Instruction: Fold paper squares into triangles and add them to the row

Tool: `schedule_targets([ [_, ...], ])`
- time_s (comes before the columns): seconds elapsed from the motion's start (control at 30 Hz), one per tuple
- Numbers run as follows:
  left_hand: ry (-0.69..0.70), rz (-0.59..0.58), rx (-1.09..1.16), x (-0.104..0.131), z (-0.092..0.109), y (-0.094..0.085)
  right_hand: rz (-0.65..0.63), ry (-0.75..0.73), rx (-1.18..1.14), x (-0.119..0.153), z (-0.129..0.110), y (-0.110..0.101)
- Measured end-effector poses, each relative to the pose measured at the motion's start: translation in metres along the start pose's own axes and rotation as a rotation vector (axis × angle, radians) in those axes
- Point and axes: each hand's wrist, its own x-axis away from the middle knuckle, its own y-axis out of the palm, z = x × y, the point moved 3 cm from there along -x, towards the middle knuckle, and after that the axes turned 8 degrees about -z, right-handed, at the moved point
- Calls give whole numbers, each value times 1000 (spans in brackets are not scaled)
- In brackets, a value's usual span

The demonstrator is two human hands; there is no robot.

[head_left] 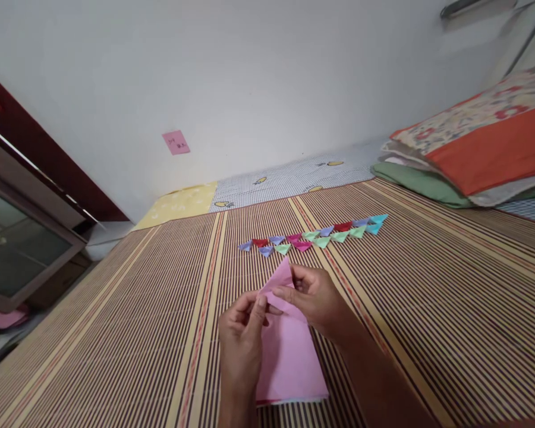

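Between my two hands is a pink sheet of paper (280,278), its top end folded to a slanted point. My left hand (244,324) pinches its left edge between thumb and fingers. On the right side my right hand (314,297) grips the same paper, thumb in front and fingers behind. Below them lies a stack of pink paper (289,362), with lighter sheet edges showing at its bottom. Beyond my hands, several small folded paper triangles (302,244) in blue, red, green and magenta lie in two rows.
A striped bamboo mat (138,333) covers the bed. Folded bedding (485,142) is piled at the back right. A patterned cloth (271,178) runs along the white wall, where a pink note (176,142) is stuck. A glass-fronted cabinet (18,249) stands at the left.
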Motion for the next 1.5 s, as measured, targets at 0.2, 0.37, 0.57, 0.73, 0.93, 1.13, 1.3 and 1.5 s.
schedule_targets([
  [0.2, -4, 72, 88, 1, 1, 6, 64, 12, -92, -1, 0, 1],
  [0.37, 38, 120, 51, 3, 2, 2, 67, -19, -20, -1, -3, 3],
  [0.57, 14, 106, 75, 1, 0, 0, 59, 10, -24, -1, -1, 3],
  [0.73, -43, 56, 83, 0, -2, 1, 36, -5, 29, 0, -3, 4],
  [0.93, -78, -103, 80, 1, -5, 1, 235, -96, 67, 0, -10, -14],
  [1.13, -290, 66, 693, -5, -16, 2, 372, -162, 34, 6, -22, -38],
  [1.3, -365, 136, 857, -5, -17, 3, 44, -24, 57, 7, -25, -13],
  [1.5, -344, 74, 884, -6, -13, 7, -36, 9, 39, 7, -28, 11],
])
